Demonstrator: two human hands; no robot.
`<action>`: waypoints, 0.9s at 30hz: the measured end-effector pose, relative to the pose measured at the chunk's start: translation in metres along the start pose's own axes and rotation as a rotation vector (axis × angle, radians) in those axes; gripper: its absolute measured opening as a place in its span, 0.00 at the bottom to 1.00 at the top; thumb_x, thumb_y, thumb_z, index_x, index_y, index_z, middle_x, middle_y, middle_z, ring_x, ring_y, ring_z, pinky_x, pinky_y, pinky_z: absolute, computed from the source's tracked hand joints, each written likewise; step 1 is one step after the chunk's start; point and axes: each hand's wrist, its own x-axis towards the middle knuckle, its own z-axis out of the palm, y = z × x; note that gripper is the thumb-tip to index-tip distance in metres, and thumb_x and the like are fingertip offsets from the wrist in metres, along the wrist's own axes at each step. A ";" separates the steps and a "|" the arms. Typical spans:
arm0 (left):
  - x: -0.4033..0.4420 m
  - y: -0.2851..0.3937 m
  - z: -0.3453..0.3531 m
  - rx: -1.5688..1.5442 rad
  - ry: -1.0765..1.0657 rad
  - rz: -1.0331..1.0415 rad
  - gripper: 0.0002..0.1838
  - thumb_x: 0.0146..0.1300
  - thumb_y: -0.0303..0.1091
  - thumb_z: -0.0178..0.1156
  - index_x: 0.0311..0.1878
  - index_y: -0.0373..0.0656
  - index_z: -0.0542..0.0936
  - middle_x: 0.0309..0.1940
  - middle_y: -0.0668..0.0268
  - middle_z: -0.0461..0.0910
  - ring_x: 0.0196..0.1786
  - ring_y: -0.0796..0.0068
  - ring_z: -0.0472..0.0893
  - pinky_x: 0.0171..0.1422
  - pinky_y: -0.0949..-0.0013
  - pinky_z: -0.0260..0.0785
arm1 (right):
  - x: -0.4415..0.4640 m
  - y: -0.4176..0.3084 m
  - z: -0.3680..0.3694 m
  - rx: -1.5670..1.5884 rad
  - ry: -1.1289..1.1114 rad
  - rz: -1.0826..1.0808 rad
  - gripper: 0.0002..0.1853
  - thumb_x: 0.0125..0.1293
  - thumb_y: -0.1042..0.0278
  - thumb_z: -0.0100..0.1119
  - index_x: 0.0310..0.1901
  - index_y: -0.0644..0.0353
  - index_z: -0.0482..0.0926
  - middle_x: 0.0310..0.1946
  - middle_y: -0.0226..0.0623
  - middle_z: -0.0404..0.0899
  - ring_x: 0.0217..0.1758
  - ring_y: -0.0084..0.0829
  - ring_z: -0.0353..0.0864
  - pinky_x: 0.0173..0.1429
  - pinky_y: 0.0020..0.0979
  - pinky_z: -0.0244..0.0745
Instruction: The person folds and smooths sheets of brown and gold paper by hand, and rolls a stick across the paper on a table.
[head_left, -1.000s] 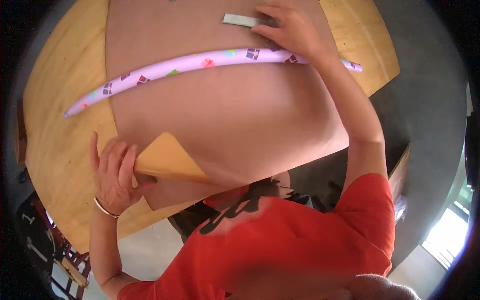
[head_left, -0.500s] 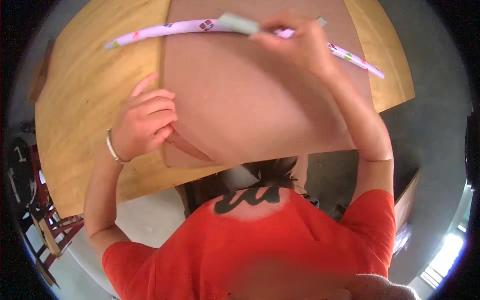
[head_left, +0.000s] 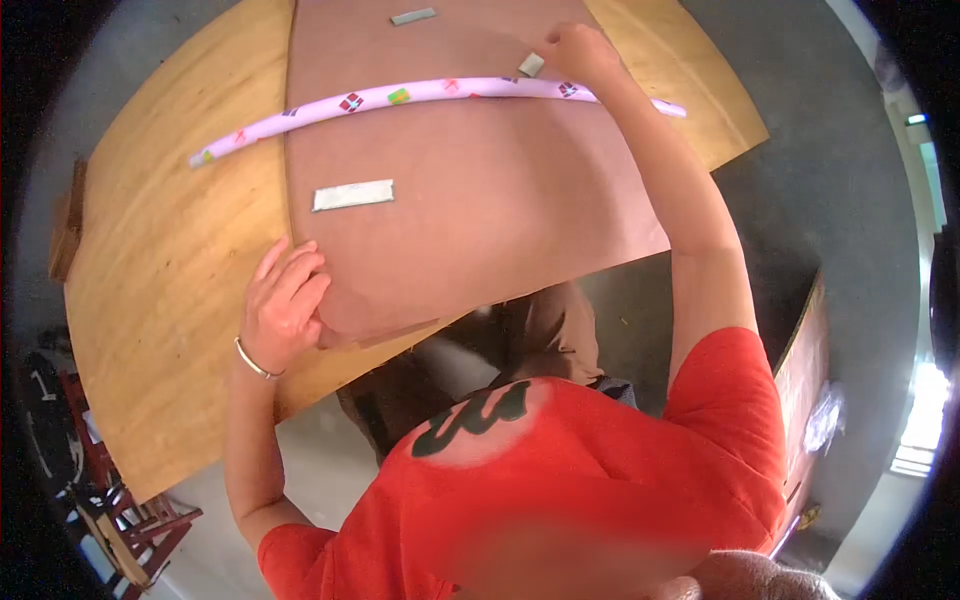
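My left hand [head_left: 285, 305] rests at the left edge of a large brown sheet [head_left: 480, 200], its fingers apart and slightly bent. Beyond it, a pale flat bar [head_left: 353, 195] lies on the sheet. A long lilac roll of patterned paper [head_left: 400, 96] crosses the sheet and overhangs it on both sides. My right hand [head_left: 583, 55] is past the roll with its fingers curled in; whatever they may hold is hidden. Just beside those fingers is a small pale block [head_left: 531, 65]. Another pale bar [head_left: 414, 17] lies at the far side of the sheet.
A light wooden table [head_left: 170, 260] carries the sheet, its near edge close to my body. Dark red wooden furniture [head_left: 150, 535] stands at lower left. To the right, a board [head_left: 808, 385] leans beside a crumpled clear plastic piece [head_left: 825, 415].
My right hand no longer has the pale bar; one now lies on the sheet near my left hand. The raised sheet corner lies flatter. The whole view has shifted and turned.
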 end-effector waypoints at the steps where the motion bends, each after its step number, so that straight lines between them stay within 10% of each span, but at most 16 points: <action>1: -0.003 -0.002 0.004 0.003 0.006 0.005 0.15 0.34 0.18 0.59 0.31 0.36 0.78 0.41 0.58 0.78 0.53 0.57 0.79 0.66 0.49 0.65 | 0.022 0.022 0.016 -0.002 0.008 0.001 0.13 0.62 0.63 0.59 0.46 0.54 0.84 0.39 0.43 0.84 0.35 0.41 0.82 0.42 0.37 0.78; 4: -0.011 -0.004 0.014 -0.059 0.040 0.015 0.15 0.36 0.21 0.57 0.34 0.36 0.78 0.44 0.54 0.78 0.55 0.54 0.78 0.66 0.49 0.65 | 0.042 0.055 0.041 -0.115 -0.238 -0.039 0.21 0.62 0.40 0.53 0.49 0.41 0.83 0.37 0.40 0.85 0.41 0.39 0.84 0.48 0.42 0.76; 7: -0.009 0.005 0.002 0.015 -0.004 -0.002 0.16 0.38 0.26 0.59 0.36 0.38 0.75 0.48 0.55 0.76 0.58 0.54 0.75 0.65 0.53 0.67 | 0.033 0.035 0.026 0.087 -0.232 -0.234 0.20 0.59 0.43 0.59 0.50 0.40 0.83 0.39 0.40 0.84 0.38 0.38 0.83 0.43 0.40 0.75; 11: -0.009 0.005 0.011 0.011 -0.007 -0.071 0.11 0.42 0.26 0.62 0.32 0.39 0.77 0.45 0.58 0.78 0.56 0.57 0.77 0.59 0.58 0.71 | 0.088 0.031 0.049 0.210 -0.355 0.245 0.24 0.46 0.51 0.71 0.32 0.69 0.81 0.22 0.39 0.81 0.19 0.27 0.75 0.22 0.32 0.67; 15: -0.010 0.008 0.010 0.011 -0.045 -0.088 0.10 0.42 0.25 0.63 0.30 0.39 0.76 0.43 0.59 0.78 0.54 0.59 0.78 0.56 0.60 0.72 | 0.088 0.047 0.059 0.477 -0.255 0.113 0.16 0.48 0.57 0.68 0.20 0.64 0.80 0.07 0.32 0.68 0.09 0.27 0.65 0.16 0.31 0.59; 20: -0.011 0.015 0.014 0.005 -0.009 -0.111 0.12 0.41 0.25 0.64 0.33 0.39 0.77 0.44 0.60 0.77 0.54 0.60 0.78 0.56 0.61 0.72 | 0.080 0.086 0.077 1.439 -0.221 0.338 0.16 0.58 0.51 0.67 0.37 0.55 0.82 0.28 0.23 0.77 0.28 0.21 0.74 0.29 0.22 0.67; 23: -0.013 0.023 0.013 -0.004 0.004 -0.172 0.18 0.41 0.26 0.64 0.40 0.40 0.77 0.49 0.60 0.77 0.54 0.58 0.78 0.57 0.60 0.72 | 0.067 0.082 0.037 1.427 -0.159 0.282 0.21 0.62 0.48 0.63 0.49 0.54 0.81 0.39 0.25 0.78 0.45 0.21 0.74 0.56 0.25 0.69; 27: -0.009 0.027 0.025 -0.009 0.054 -0.130 0.20 0.41 0.22 0.63 0.43 0.39 0.79 0.53 0.57 0.77 0.56 0.56 0.78 0.57 0.60 0.73 | -0.014 0.062 -0.062 0.893 -0.093 -0.055 0.16 0.56 0.57 0.61 0.38 0.60 0.85 0.31 0.31 0.83 0.37 0.23 0.80 0.48 0.28 0.73</action>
